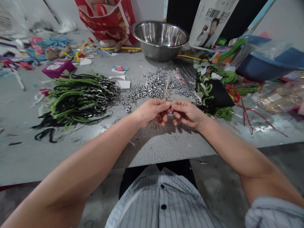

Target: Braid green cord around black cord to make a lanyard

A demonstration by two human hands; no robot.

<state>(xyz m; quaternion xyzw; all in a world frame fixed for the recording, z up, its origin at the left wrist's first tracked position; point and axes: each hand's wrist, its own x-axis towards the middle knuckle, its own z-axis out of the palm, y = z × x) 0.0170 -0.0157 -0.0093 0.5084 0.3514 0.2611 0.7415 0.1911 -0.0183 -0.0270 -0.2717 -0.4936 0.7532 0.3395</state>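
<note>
Centrally in the frame, both hands meet just above the table [147, 148], fingertips touching. The left hand [152, 111] is curled nearly closed, thumb and forefinger pinching the lower end of a thin wooden stick [166, 90] that points up and slightly away; holding it by the base leaves its free end clear. The right hand [186, 113] is likewise curled, its fingertips pressed to the same spot at the stick's foot; whether it grips some small piece there I cannot tell, as the fingers hide it.

Just beyond the hands, at middle frame, lies a spread of small metal nuts [154, 85], near enough to pick from without stretching. Left of centre sits a heap of green and black cords [78, 96] with metal rings, laid roughly parallel. Right of centre, more green cord is tangled around a black pouch [218, 93]. At upper centre stands a steel bowl [159, 38], with a blue basin [273, 63] at upper right.
</note>
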